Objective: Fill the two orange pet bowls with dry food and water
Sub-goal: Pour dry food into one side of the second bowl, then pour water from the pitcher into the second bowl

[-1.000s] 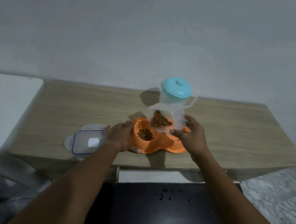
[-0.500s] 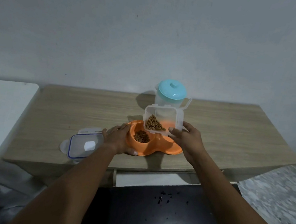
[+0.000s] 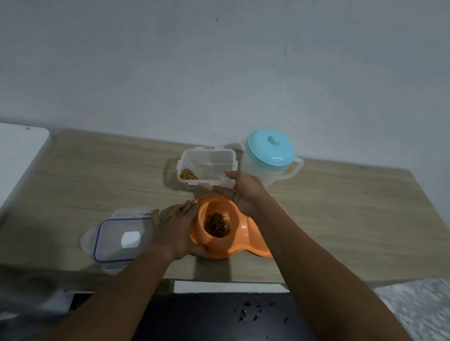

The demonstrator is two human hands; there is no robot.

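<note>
Orange double pet bowl near counter edge, kibble in left cup; right cup mostly hidden. Left hand grips bowl's left rim. Right hand grasps clear food container, nearly empty: light, rigid, probably slick; hold by side wall. Lidded pitcher far right: take by handle.

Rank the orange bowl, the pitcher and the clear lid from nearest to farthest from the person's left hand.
From the left hand:
1. Orange bowl, touching its right side, and clear lid, touching its left: too close to call.
2. Pitcher, far back right.
</note>
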